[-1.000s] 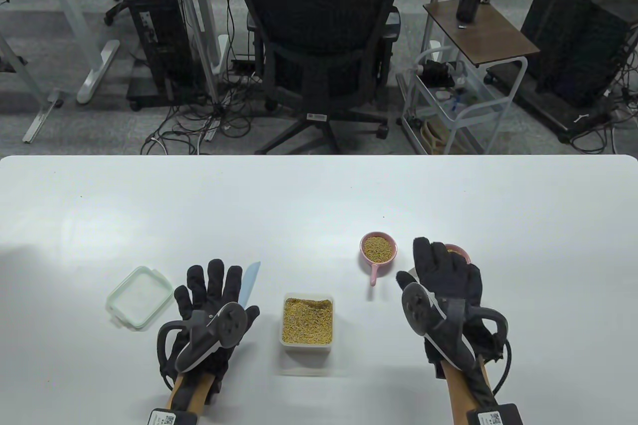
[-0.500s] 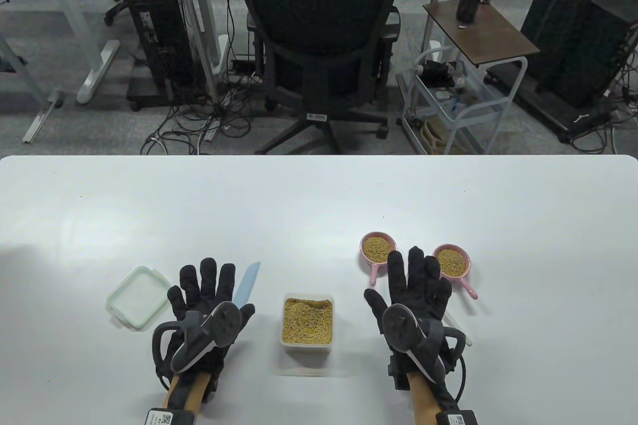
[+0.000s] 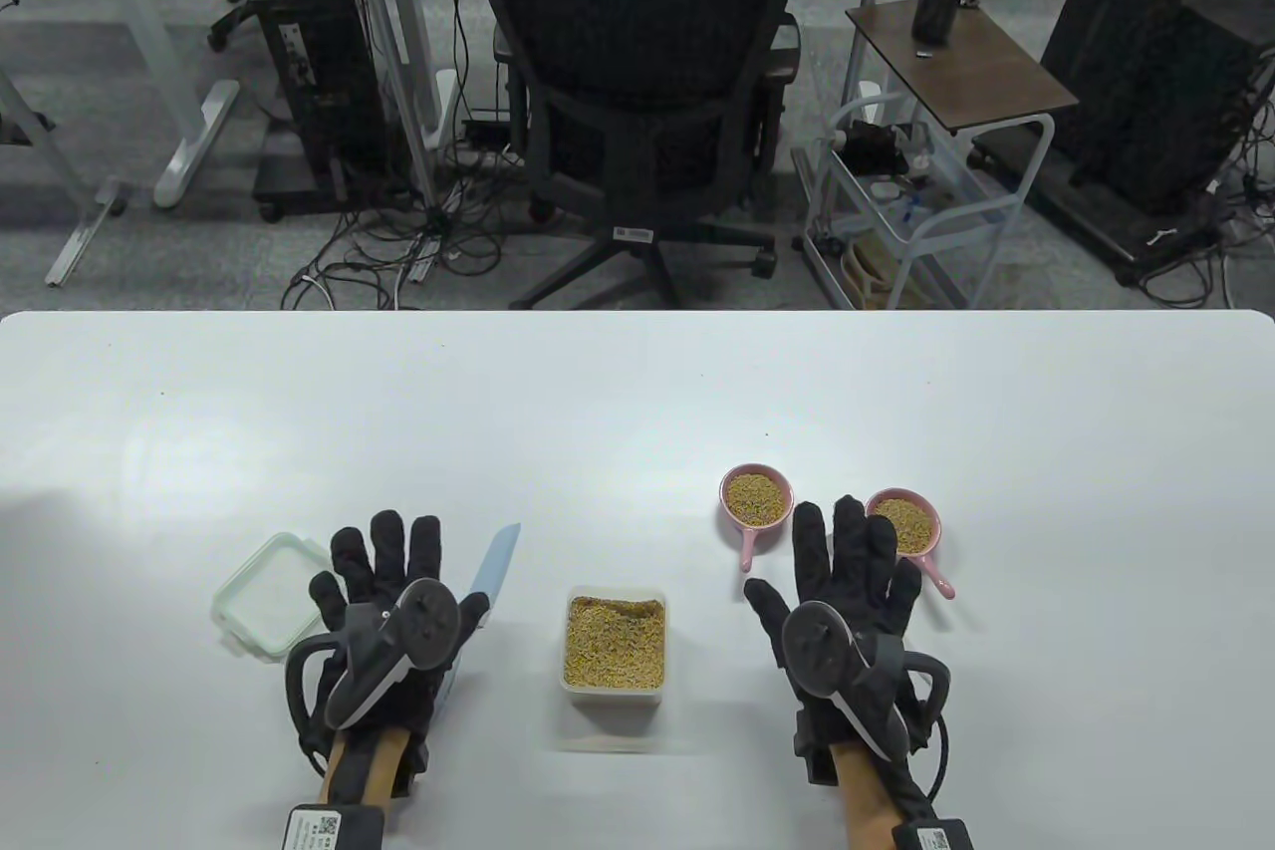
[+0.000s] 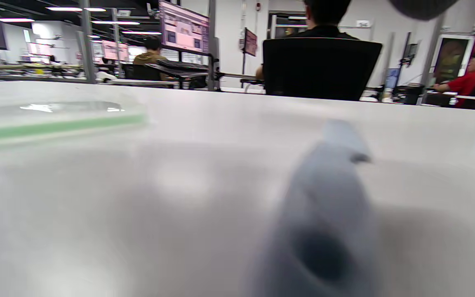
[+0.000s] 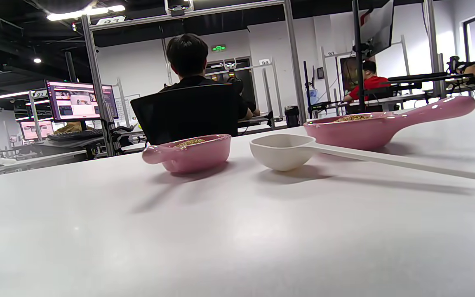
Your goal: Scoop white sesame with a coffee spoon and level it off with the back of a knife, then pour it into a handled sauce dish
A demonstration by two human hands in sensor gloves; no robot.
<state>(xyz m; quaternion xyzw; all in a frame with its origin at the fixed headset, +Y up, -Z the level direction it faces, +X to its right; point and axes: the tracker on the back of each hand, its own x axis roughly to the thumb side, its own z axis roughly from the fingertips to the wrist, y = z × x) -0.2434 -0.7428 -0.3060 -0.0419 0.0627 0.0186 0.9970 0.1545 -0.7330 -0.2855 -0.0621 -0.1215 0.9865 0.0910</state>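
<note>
A clear tub of sesame [image 3: 615, 641] stands between my hands. Two pink handled sauce dishes, one on the left [image 3: 757, 498] and one on the right [image 3: 902, 521], both hold sesame. My left hand [image 3: 383, 551] lies flat with fingers spread, partly over the handle end of a pale blue knife [image 3: 498, 563], which shows blurred in the left wrist view [image 4: 328, 206]. My right hand [image 3: 847, 541] is flat too, fingers straight, just short of the dishes. The white coffee spoon [image 5: 283, 152] lies empty on the table beneath it, beside the right dish [image 5: 361, 128]; the table view hides it.
The tub's green-rimmed lid [image 3: 271, 594] lies left of my left hand. The white table [image 3: 637, 392] stretches wide behind the dishes. Beyond its far edge stand an office chair [image 3: 637, 93] with a person seated and a small cart [image 3: 926, 202].
My right hand pulled back from over the right dish, uncovering it, and now lies over the spoon. My left hand slid left and nearer, exposing more of the knife blade.
</note>
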